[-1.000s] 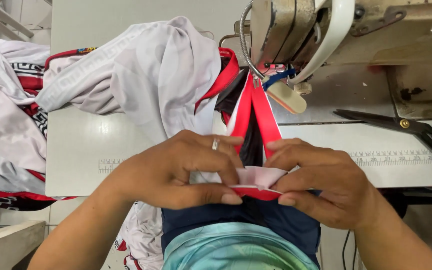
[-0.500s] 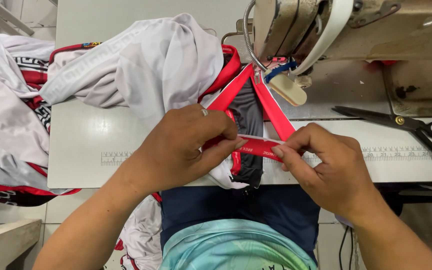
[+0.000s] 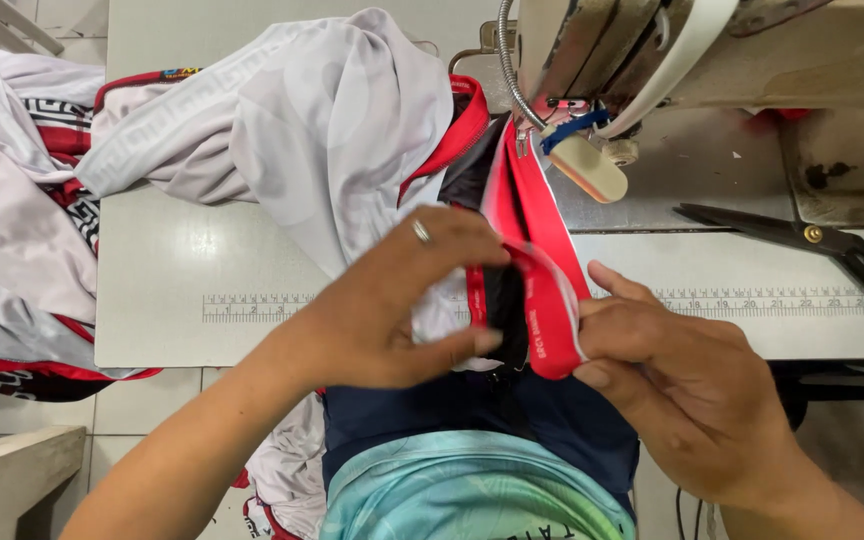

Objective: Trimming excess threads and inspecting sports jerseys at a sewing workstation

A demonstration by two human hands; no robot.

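Note:
A white garment (image 3: 332,130) with red trim lies on the sewing table (image 3: 182,260), running under the sewing machine (image 3: 652,50). A red collar band (image 3: 542,300) comes down from the presser foot toward me and folds over at its near end. My left hand (image 3: 402,300), with a ring on one finger, pinches the red band and the white fabric beside it. My right hand (image 3: 682,370) grips the folded lower end of the band between thumb and fingers.
Black scissors (image 3: 822,245) lie on the table at the right, near a printed ruler strip (image 3: 752,300). More white and red garments (image 3: 12,230) are heaped at the left edge. A tiled floor shows below the table.
Both hands have shifted up the red band and turned it from crosswise to nearly upright. The band's folded end now hangs over my right thumb.

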